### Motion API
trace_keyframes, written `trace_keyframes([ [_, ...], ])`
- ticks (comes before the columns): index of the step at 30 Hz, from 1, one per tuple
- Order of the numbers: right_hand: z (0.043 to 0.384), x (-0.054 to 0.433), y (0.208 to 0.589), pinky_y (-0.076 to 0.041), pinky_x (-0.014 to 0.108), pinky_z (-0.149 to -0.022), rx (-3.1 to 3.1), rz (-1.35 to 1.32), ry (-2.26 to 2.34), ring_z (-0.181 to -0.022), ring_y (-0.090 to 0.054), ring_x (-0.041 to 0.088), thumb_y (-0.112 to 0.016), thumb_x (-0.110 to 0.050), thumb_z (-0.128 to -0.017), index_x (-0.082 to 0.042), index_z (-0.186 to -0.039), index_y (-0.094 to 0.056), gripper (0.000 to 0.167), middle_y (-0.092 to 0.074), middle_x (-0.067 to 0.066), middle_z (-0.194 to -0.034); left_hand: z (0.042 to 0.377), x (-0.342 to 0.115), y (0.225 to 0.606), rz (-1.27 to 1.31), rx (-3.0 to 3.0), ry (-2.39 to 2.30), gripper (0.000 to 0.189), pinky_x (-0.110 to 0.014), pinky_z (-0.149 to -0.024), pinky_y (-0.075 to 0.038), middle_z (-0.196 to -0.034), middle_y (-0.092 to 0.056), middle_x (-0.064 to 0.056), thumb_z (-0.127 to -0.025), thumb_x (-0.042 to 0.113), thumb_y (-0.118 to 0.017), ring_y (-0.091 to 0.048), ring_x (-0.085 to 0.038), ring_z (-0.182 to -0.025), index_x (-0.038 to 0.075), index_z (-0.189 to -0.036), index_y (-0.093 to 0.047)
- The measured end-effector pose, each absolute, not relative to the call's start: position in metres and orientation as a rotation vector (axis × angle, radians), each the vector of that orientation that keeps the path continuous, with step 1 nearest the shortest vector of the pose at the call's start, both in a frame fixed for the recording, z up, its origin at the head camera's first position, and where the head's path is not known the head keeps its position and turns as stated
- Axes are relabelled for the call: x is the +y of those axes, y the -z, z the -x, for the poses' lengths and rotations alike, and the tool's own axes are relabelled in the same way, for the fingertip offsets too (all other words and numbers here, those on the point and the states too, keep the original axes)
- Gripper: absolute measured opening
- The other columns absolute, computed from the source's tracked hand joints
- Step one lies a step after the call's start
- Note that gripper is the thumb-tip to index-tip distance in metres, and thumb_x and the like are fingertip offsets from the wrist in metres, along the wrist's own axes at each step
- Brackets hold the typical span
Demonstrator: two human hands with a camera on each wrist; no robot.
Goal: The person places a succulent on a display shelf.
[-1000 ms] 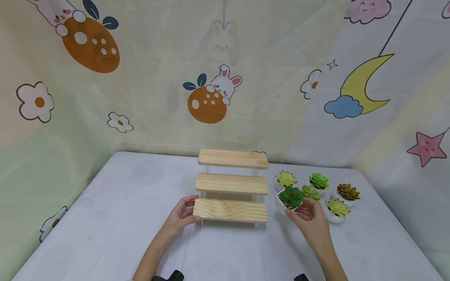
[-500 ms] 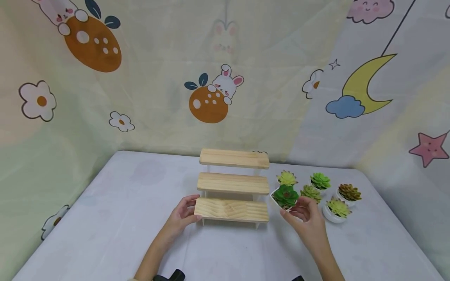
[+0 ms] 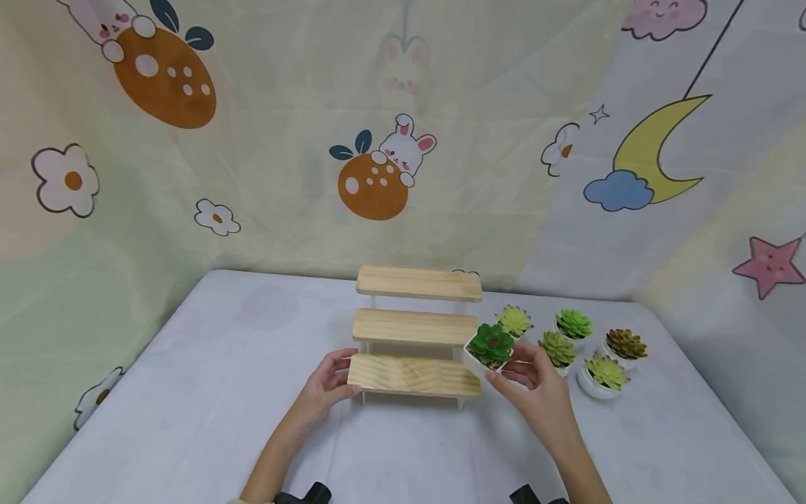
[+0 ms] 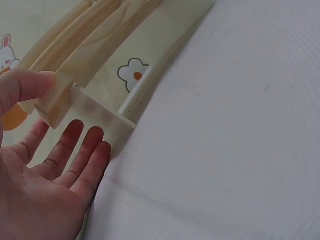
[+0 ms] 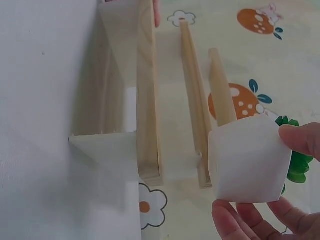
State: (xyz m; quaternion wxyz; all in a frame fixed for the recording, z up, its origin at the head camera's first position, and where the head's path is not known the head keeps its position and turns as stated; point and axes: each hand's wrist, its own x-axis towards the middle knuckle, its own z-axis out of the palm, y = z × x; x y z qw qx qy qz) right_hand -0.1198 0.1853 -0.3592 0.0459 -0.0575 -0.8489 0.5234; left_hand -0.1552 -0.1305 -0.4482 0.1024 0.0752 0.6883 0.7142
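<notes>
A three-tier wooden display stand (image 3: 412, 374) with white supports stands on the table. My left hand (image 3: 329, 383) holds the left end of its lowest board, thumb at the front corner and fingers at the back. In the left wrist view the fingers (image 4: 82, 155) spread along the stand's white side panel (image 4: 100, 112). My right hand (image 3: 535, 388) pinches a potted succulent (image 3: 492, 345), dark green in an angular white pot, between thumb and fingers. It hangs in the air at the right end of the stand, overlapping the lower boards in the head view. The white pot (image 5: 250, 160) fills the right wrist view's lower right.
Several more potted succulents stand on the table's right: a yellow-green one (image 3: 514, 320), a bright green one (image 3: 574, 324), a brown one (image 3: 625, 344) and a pale green one (image 3: 604, 371). A patterned cloth (image 3: 277, 140) hangs behind the white-covered table (image 3: 252, 392).
My right hand has carried the dark green succulent leftward, from beside the other pots to the stand's right end. The left hand stays at the lowest board.
</notes>
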Motion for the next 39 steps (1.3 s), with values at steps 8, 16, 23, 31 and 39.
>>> trace_keyframes([
  [8,0.124,0.173,0.361,-0.049,0.016,-0.077,-2.558,0.075,-1.622,-0.099,-0.061,0.012,-0.076,-0.026,-0.076,-0.009,-0.127,-0.047,0.061,-0.056,0.010,-0.118,0.157,-0.131,0.450,-0.185,2.044,-2.104,0.062,-0.021,-0.084,-0.045,-0.127,-0.042,-0.017,-0.082,0.002,-0.064,-0.055,-0.014,-0.101,0.005,-0.137,-0.036],
  [16,0.130,0.158,0.359,-0.050,0.021,-0.082,-2.544,-0.051,-1.712,-0.102,-0.061,0.021,-0.077,-0.019,-0.075,-0.007,-0.125,-0.050,0.058,-0.056,0.012,-0.118,0.156,-0.130,0.447,-0.183,2.045,-2.085,0.062,-0.023,-0.085,-0.044,-0.129,-0.041,-0.017,-0.082,0.005,-0.064,-0.053,-0.017,-0.105,0.007,-0.137,-0.036],
  [23,0.140,0.145,0.365,-0.050,0.021,-0.082,-2.540,-0.138,-1.872,-0.099,-0.063,0.019,-0.078,-0.017,-0.074,-0.009,-0.124,-0.053,0.057,-0.060,0.012,-0.112,0.157,-0.129,0.446,-0.167,2.045,-2.061,0.063,-0.025,-0.085,-0.044,-0.127,-0.046,-0.018,-0.083,0.008,-0.065,-0.054,-0.017,-0.102,0.008,-0.138,-0.035],
  [31,0.145,0.127,0.374,-0.050,0.022,-0.082,-2.566,-0.200,-1.971,-0.098,-0.062,0.019,-0.078,-0.017,-0.073,-0.009,-0.125,-0.053,0.058,-0.060,0.012,-0.111,0.157,-0.131,0.449,-0.184,2.033,-2.064,0.063,-0.025,-0.084,-0.044,-0.127,-0.045,-0.019,-0.083,0.006,-0.065,-0.054,-0.016,-0.101,0.007,-0.138,-0.035],
  [39,0.147,0.116,0.382,-0.050,0.022,-0.083,-2.578,-0.298,-1.993,-0.100,-0.061,0.021,-0.077,-0.017,-0.075,-0.008,-0.126,-0.053,0.058,-0.058,0.014,-0.115,0.156,-0.133,0.449,-0.212,2.026,-2.072,0.062,-0.026,-0.085,-0.044,-0.129,-0.044,-0.021,-0.083,0.006,-0.064,-0.054,-0.017,-0.103,0.007,-0.138,-0.034],
])
